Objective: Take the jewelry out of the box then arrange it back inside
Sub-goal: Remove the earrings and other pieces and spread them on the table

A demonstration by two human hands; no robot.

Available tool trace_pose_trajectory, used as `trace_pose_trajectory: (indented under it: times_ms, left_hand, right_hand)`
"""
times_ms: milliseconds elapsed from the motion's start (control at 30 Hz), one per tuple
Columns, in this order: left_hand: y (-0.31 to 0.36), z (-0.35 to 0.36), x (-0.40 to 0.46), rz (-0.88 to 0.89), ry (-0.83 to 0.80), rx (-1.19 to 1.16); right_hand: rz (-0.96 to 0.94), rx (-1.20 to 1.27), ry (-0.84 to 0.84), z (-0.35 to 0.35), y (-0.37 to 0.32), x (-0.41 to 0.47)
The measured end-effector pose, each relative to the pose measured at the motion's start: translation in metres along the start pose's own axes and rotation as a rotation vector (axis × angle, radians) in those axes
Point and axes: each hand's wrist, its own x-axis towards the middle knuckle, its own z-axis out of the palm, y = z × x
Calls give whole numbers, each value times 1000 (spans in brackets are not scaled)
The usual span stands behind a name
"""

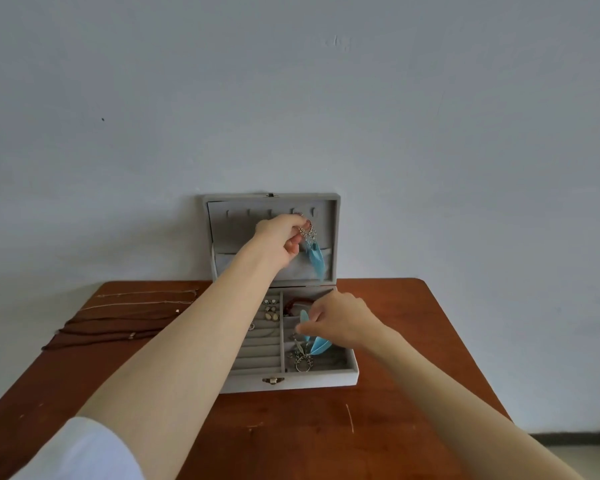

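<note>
A grey velvet jewelry box point(340, 381) stands open on the table, its lid point(335, 209) upright against the wall. My left hand point(281, 239) pinches a silver earring with blue feathers point(315, 254) up against the hooks inside the lid. My right hand point(336, 322) reaches into the box's right compartment and pinches a second blue feather earring point(317, 344). Small stud earrings point(271, 310) sit in the ring rolls on the left. A red bead bracelet point(297, 303) lies in the back right compartment, and a silver ring piece point(302, 363) lies at the front.
Several thin chains and brown cord necklaces point(125, 320) lie spread on the wooden table point(291, 431) left of the box. A pale wall stands right behind the box. The table's right edge falls away to the floor.
</note>
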Motion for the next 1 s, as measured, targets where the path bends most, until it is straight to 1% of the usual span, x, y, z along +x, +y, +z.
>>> trace_pose_trajectory:
  times_ms: [67, 133, 267, 333, 400, 433, 500, 667, 767, 900, 1000]
  left_hand:
    - [2, -1, 0, -28, -44, -25]
    - [4, -4, 1, -14, -43, 7]
    - [6, -5, 1, 39, -12, 63]
    - [9, -1, -2, 106, -3, 77]
    - [8, 0, -6, 206, 6, 129]
    - [6, -1, -9, 244, 2, 165]
    - [-1, -7, -20, 265, -24, 210]
    - [-17, -44, -62, 261, -125, 233]
    - [-35, -72, -87, 204, -179, 235]
    - [-61, -91, -101, 113, -230, 210]
    - [-69, -97, -102, 158, -314, 304]
  right_hand:
    - [-21, 56, -36, 2, 0, 0]
    - [-22, 168, -63, 0, 2, -1]
    - [11, 450, -2, -10, 7, -5]
    - [30, 629, 33, -17, 8, -6]
    - [57, 854, 26, -24, 7, -9]
    - [68, 929, 19, -28, 5, -11]
    - [75, 970, 10, -32, 2, -17]
    - [69, 1049, 23, -31, -8, -38]
    - [97, 1170, 64, -27, -16, -52]
    - [82, 1380, 138, -14, -29, -63]
    - [77, 1424, 142, -2, -37, -60]
